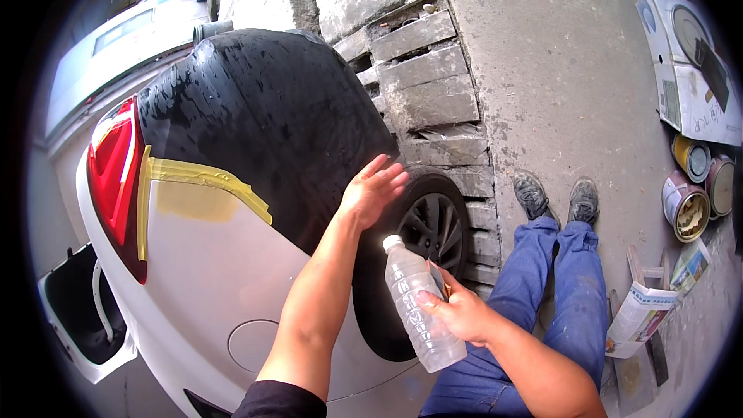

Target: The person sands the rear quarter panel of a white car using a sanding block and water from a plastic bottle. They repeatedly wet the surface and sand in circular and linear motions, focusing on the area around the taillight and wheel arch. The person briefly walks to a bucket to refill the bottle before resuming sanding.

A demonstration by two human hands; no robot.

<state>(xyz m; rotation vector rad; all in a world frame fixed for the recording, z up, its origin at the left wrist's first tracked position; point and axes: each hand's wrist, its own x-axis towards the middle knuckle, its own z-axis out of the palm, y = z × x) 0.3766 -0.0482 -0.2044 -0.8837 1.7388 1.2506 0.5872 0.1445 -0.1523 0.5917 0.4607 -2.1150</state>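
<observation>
One ribbed, translucent plastic bottle (418,306) tilted near a spoked wheel (433,238), its body gripped by the right hand (458,313). The left hand (374,192) reached out, fingers slightly parted, near one black covering (255,108). Two yellow tape strips (203,173) bordered smooth white bodywork (193,255); three round cans (686,213) sat rightward.

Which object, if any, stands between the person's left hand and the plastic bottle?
Nothing visible does. In the picture, the open left hand is just above the white cap of the plastic bottle, which the right hand grips. The car wheel appears only behind the gap.
</observation>
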